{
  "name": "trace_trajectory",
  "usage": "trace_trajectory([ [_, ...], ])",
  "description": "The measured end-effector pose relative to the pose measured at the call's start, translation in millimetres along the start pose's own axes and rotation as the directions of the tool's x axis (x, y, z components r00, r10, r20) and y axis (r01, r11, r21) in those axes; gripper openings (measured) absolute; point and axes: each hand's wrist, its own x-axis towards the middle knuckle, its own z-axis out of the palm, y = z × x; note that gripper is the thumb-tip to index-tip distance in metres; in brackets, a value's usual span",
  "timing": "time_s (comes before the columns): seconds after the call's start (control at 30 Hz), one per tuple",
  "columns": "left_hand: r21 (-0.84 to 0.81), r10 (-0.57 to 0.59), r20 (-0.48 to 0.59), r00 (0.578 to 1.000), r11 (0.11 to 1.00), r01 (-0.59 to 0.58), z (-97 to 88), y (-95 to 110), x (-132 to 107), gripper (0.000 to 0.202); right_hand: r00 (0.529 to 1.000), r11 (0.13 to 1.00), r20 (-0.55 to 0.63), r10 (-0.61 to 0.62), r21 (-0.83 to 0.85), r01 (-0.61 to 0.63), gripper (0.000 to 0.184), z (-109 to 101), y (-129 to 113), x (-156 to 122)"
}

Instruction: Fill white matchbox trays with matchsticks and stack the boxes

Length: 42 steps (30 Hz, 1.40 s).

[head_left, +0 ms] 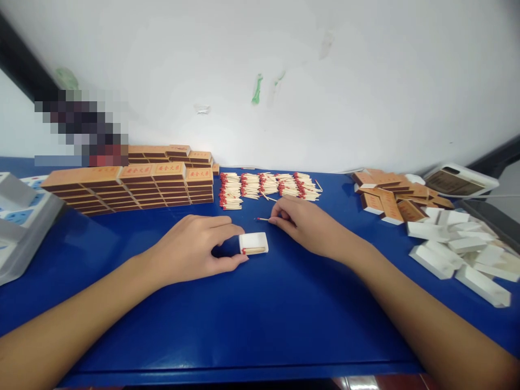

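Note:
My left hand (199, 246) grips the left end of a small white matchbox tray (255, 239) between thumb and fingers. A few red-tipped matches (255, 251) lie along the near side inside this tray, heads to the left. To the right and slightly beyond it, my right hand (298, 222) pinches a single match (263, 219), its red head pointing left. Just past my right hand are several piles of matches (249, 186) on the blue table (260, 319), most with their heads to the left.
Stacked matchboxes (154, 184) form a wall at the back left. At the right lie loose matchbox sleeves (390, 206), a heap of white trays (459, 244) and a phone (459, 179). A grey-white container (36, 238) stands at the left edge. Behind everything rises a white wall (325, 108).

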Motion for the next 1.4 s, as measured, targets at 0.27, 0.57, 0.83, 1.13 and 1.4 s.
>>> trace_trajectory([
  [0.27,0.008,0.0,-0.015,1.0,1.0,0.0,0.0,-2,0,0.026,0.985,0.986,0.086,-0.15,0.084,0.143,0.009,-1,-37,-16],
  [0.57,0.01,0.023,-0.024,0.999,1.0,-0.022,1.1,-2,0,0.026,0.988,0.995,-0.153,-0.027,-0.1,0.012,0.01,-26,2,-4],
  [0.83,0.013,0.001,0.012,1.0,1.0,-0.001,-0.2,-1,0,0.027,0.997,0.972,-0.014,0.08,-0.22,-0.081,0.011,-36,56,3],
  [1.13,0.011,-0.042,0.045,0.998,0.999,0.041,-1.4,-3,1,0.028,0.997,0.991,0.048,0.062,-0.125,-0.055,0.018,-33,58,3],
  [1.4,0.005,-0.048,0.058,0.997,0.999,0.047,-1.8,-2,2,0.029,0.991,0.99,0.083,0.1,-0.104,-0.092,0.015,-29,53,3],
])
